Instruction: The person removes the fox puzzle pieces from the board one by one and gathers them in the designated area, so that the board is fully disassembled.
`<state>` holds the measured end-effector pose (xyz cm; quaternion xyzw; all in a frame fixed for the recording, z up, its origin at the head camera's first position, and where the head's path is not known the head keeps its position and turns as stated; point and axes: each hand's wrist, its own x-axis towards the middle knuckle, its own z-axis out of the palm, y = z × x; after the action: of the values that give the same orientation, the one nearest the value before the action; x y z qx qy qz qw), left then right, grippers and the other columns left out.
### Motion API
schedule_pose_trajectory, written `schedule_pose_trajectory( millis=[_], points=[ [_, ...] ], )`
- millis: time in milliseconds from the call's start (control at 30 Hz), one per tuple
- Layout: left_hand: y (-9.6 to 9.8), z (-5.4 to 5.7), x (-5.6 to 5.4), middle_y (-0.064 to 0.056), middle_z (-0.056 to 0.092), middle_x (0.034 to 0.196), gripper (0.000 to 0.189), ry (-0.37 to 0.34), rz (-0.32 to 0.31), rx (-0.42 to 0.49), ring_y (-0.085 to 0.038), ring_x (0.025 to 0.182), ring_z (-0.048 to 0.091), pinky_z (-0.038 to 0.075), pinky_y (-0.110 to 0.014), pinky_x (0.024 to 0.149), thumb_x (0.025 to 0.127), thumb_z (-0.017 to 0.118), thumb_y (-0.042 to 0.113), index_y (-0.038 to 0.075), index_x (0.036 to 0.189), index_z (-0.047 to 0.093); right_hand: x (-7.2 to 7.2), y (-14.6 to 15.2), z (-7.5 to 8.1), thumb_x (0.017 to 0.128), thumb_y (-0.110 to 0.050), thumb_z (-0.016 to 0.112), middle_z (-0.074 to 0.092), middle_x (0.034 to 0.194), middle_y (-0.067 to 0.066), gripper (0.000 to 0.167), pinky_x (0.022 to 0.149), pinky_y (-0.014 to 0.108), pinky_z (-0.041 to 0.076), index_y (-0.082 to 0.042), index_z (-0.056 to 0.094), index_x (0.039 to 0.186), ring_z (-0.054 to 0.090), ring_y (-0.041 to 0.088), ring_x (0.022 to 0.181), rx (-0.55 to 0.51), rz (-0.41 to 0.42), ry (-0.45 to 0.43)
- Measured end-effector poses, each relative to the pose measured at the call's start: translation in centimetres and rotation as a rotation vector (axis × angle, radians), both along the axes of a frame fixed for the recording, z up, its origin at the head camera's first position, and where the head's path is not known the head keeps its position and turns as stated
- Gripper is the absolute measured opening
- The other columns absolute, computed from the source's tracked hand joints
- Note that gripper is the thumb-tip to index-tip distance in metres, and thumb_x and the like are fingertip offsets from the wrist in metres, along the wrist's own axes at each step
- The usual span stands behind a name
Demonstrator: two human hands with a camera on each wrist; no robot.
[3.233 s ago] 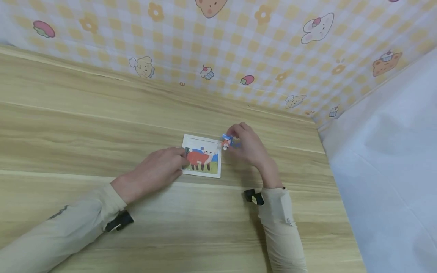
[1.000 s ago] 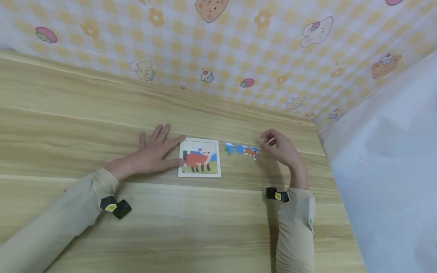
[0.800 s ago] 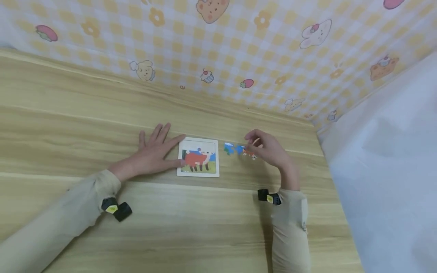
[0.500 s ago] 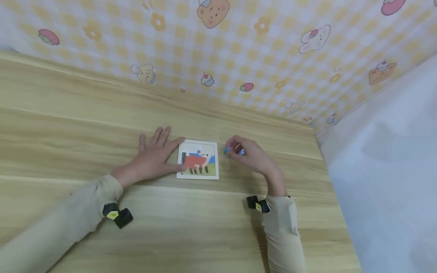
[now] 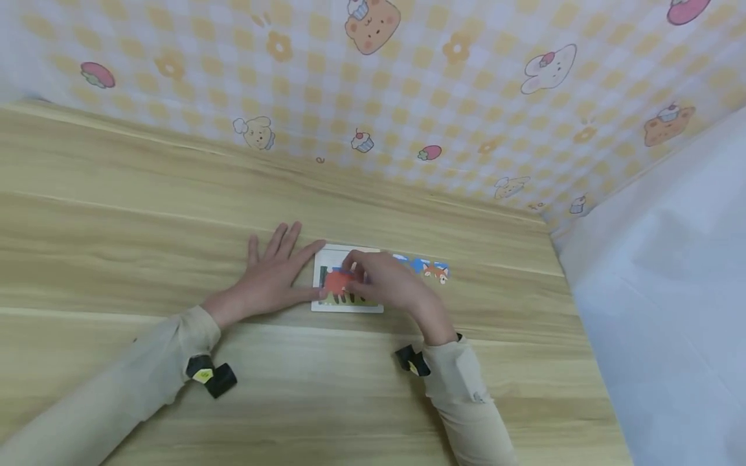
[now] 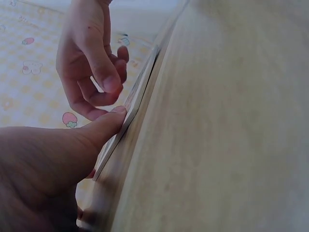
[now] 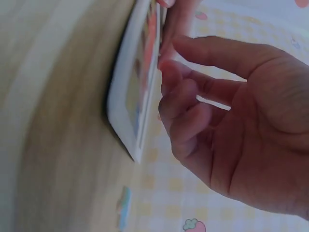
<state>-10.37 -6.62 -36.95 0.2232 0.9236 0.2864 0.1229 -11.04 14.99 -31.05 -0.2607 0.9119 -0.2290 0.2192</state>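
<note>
A small white-rimmed jigsaw puzzle tray [image 5: 347,309] lies on the wooden table, showing a red animal on green ground; the upper strip of its picture area looks pale. My left hand [image 5: 265,278] is spread flat at its left side, thumb and index fingertip at the rim. Over the tray's right half hovers my right hand [image 5: 387,281], fingers loosely curled. No piece shows between its thumb and fingers in the right wrist view, and it hides part of the picture. Joined puzzle pieces with a fox face [image 5: 436,272] and blue sky lie right of the tray.
A yellow checked cloth [image 5: 396,97] with cartoon prints rises behind the table [image 5: 326,388]. White sheeting [image 5: 670,291] borders the right side. Black wrist cameras [image 5: 221,380] sit on both sleeves.
The pieces my right hand held earlier now lie right of the tray. That hand has since swept left across them to above the picture. My left hand went from gripping the tray to lying spread.
</note>
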Motion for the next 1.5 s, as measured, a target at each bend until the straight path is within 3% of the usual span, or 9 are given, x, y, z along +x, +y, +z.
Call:
schedule_pose_trajectory(
  millis=[333,1100,1300,1500],
  points=[
    [0.0,-0.1,0.2,-0.021,-0.006,0.153,0.086,0.011,-0.002,0.005,-0.038,0.137,-0.012,-0.017,-0.066,0.096,0.082,0.059,0.059,0.016,0.148,0.025,-0.3,-0.8,-1.4,0.089,-0.009,0.06,0.057,0.075,-0.003,0.027,0.058,0.021,0.044,-0.007,0.056,0.116,0.051,0.011,0.062,0.037,0.02,0.05],
    [-0.1,0.1,0.1,-0.021,-0.006,0.153,0.086,0.006,0.002,-0.001,-0.038,0.137,-0.013,-0.018,-0.065,0.096,0.082,0.058,0.059,0.015,0.148,0.025,-0.2,-0.9,-1.8,0.088,-0.006,0.063,0.056,0.075,-0.002,0.029,0.056,0.021,0.043,-0.011,0.049,0.114,0.051,0.011,0.061,0.02,0.008,0.083],
    [-0.2,0.2,0.2,-0.021,-0.005,0.153,0.087,0.006,0.001,-0.014,-0.038,0.137,-0.013,-0.016,-0.065,0.096,0.081,0.059,0.06,0.017,0.148,0.027,0.9,-2.1,-1.5,0.087,-0.004,0.063,0.056,0.089,-0.001,0.025,0.063,0.024,0.045,-0.012,0.053,0.108,0.051,0.014,0.073,0.13,-0.046,0.198],
    [-0.2,0.2,0.1,-0.021,-0.006,0.153,0.085,0.01,-0.004,-0.021,-0.037,0.137,-0.013,-0.015,-0.066,0.097,0.082,0.058,0.059,0.017,0.148,0.026,0.6,-1.9,-1.8,0.084,-0.003,0.067,0.057,0.082,-0.002,0.02,0.062,0.022,0.044,-0.01,0.056,0.099,0.051,0.013,0.07,0.062,-0.022,0.268]
  ],
)
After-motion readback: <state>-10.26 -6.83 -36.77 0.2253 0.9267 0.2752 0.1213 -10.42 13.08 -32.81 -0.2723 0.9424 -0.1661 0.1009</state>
